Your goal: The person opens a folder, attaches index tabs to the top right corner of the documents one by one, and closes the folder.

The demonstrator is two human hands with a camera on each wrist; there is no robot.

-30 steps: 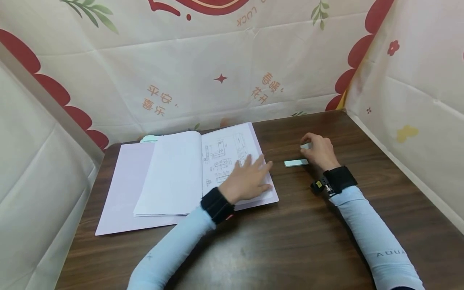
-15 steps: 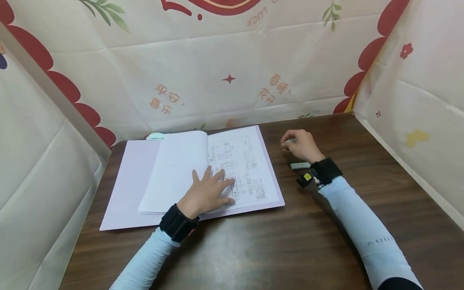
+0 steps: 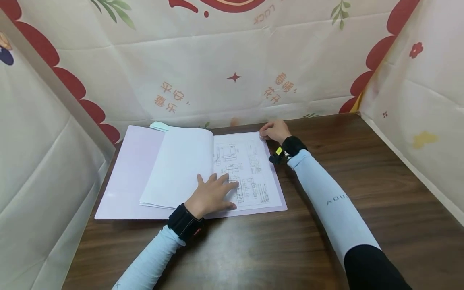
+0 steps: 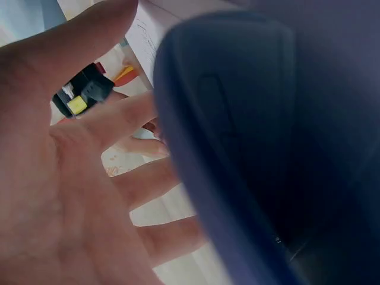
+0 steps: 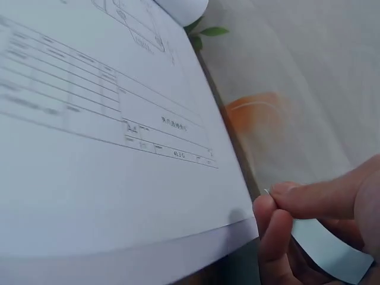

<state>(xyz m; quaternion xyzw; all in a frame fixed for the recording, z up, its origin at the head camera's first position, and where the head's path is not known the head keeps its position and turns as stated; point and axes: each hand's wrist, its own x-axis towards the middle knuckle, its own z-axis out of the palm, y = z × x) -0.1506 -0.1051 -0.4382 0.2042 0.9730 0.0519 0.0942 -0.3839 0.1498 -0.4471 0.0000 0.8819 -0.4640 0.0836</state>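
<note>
A lilac folder (image 3: 125, 181) lies spread on the table, holding white pages. Its right-hand page (image 3: 250, 193) carries technical drawings. My left hand (image 3: 210, 197) rests on that page near the fold, fingers spread. In the left wrist view, a dark blurred shape (image 4: 237, 119) covers much of the picture beyond the left fingers. At the page's top right corner, my right hand (image 3: 276, 131) pinches a small pale mint sticky note (image 5: 332, 252) between thumb and fingertips. Those fingers are beside the page's edge; whether the note touches the paper I cannot tell.
Mint sticky tabs (image 3: 159, 126) stick out at the folder's top. Brown wooden table (image 3: 362, 181) extends right and in front. A printed white cloth (image 3: 203, 84) hangs behind the table, with more cloth at both sides.
My right hand has moved left from the table to the page corner, carrying the sticky note. My left hand has slid left across the page. The mint strip seen on the table is now out of sight.
</note>
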